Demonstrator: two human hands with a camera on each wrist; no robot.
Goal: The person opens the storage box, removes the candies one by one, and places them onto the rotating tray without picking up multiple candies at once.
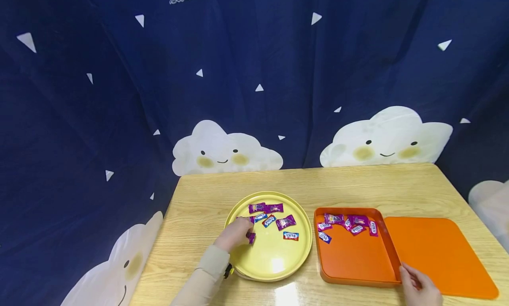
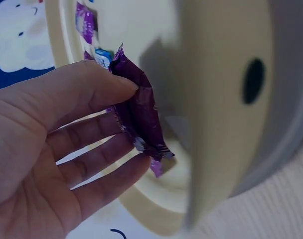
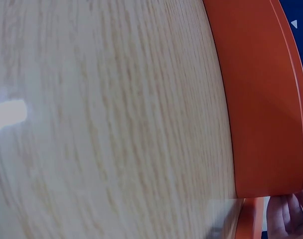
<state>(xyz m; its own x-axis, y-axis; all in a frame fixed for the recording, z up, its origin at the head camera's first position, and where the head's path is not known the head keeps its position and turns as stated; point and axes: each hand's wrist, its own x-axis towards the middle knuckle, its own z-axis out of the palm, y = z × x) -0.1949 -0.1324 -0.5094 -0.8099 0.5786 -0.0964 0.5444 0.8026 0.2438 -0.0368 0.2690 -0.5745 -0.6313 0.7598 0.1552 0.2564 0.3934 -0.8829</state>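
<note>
- Candy (image 2: 144,115): our left hand (image 1: 235,235) is pinching it, fingers clamped, at the yellow tray's (image 1: 274,254) 9 o'clock.
- Our right hand (image 1: 422,287) is pinching the orange box's (image 1: 354,262) 4 o'clock corner, seemingly steadying it.

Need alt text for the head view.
A person's left hand holds a purple-wrapped candy at a round yellow tray of wrapped candies; the right hand grips the near corner of a rectangular orange tray with more candies. A flat orange panel lies beside it on a light wooden table, before a dark-blue curtain.
</note>
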